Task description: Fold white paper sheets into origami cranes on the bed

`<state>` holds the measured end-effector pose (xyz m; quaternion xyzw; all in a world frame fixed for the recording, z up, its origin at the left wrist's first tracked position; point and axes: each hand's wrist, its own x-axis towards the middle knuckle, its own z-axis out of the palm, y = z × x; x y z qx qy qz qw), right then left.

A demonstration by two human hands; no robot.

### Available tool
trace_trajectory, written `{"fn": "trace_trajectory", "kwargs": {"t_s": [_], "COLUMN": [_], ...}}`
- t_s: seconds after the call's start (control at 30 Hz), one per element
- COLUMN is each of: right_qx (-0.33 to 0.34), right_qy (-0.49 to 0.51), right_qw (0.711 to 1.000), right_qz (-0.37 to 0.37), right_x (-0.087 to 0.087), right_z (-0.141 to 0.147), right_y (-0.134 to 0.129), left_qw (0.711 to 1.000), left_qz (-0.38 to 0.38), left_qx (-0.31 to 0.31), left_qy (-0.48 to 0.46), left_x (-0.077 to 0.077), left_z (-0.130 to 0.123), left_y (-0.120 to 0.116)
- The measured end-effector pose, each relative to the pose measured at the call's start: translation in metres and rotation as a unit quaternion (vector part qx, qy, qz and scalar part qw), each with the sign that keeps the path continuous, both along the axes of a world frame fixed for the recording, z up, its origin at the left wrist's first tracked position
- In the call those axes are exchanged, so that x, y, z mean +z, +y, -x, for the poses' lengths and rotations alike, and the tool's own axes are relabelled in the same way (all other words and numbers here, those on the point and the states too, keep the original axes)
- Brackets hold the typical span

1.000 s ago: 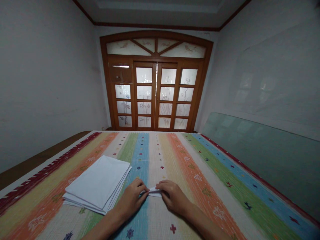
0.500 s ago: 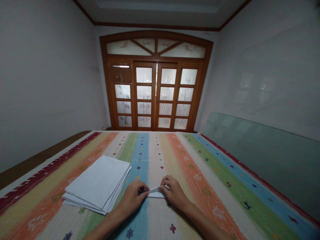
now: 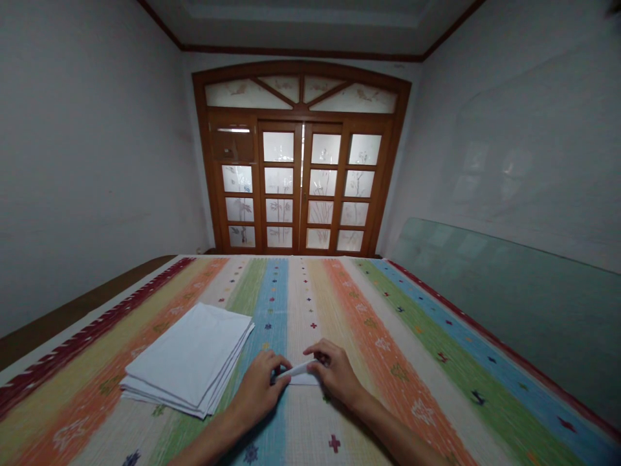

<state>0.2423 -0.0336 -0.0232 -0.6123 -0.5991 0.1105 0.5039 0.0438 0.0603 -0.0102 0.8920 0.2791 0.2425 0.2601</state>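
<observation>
A small folded piece of white paper [image 3: 303, 377] lies on the striped cloth in front of me, one flap raised along its far side. My left hand [image 3: 264, 382] pinches its left end between thumb and fingers. On the right end, my right hand [image 3: 334, 372] grips the flap with the thumb in front, its index finger reaching over the top. The palms hide both ends of the paper. Left of my left hand rests a stack of white paper sheets [image 3: 191, 356], its edges slightly uneven.
A colourful striped tablecloth [image 3: 378, 401] covers the table. Along the right side stands a pale green glass-like panel [image 3: 509, 291]. Beyond the table are wooden doors with frosted panes [image 3: 303, 181], between plain walls.
My right index finger has lifted and stretched left over the flap. The paper's flap stands slightly higher. Both hands stay in nearly the same place.
</observation>
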Motion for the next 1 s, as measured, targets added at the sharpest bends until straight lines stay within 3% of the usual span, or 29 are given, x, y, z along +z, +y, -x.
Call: {"fn": "trace_trajectory", "kwargs": {"t_s": [0.3, 0.47, 0.63, 0.77, 1.0], "right_qx": [0.05, 0.017, 0.025, 0.073, 0.104], "right_qy": [0.013, 0.031, 0.073, 0.033, -0.043], "right_qw": [0.983, 0.979, 0.983, 0.979, 0.954], "right_qz": [-0.177, -0.201, -0.167, -0.188, -0.279], "right_x": [0.019, 0.02, 0.021, 0.029, 0.035], "right_z": [0.016, 0.02, 0.025, 0.03, 0.04], "right_y": [-0.014, -0.018, -0.02, -0.025, -0.034], "left_qw": [0.994, 0.987, 0.981, 0.979, 0.96], "left_qz": [-0.022, 0.0, 0.015, -0.009, -0.095], "left_qx": [-0.049, -0.019, -0.027, -0.042, -0.1], "left_qy": [-0.099, -0.16, -0.191, -0.198, -0.242], "left_x": [0.008, 0.013, 0.015, 0.014, 0.014], "left_z": [0.001, 0.001, 0.002, 0.004, 0.009], "left_y": [-0.015, -0.018, -0.019, -0.021, -0.025]}}
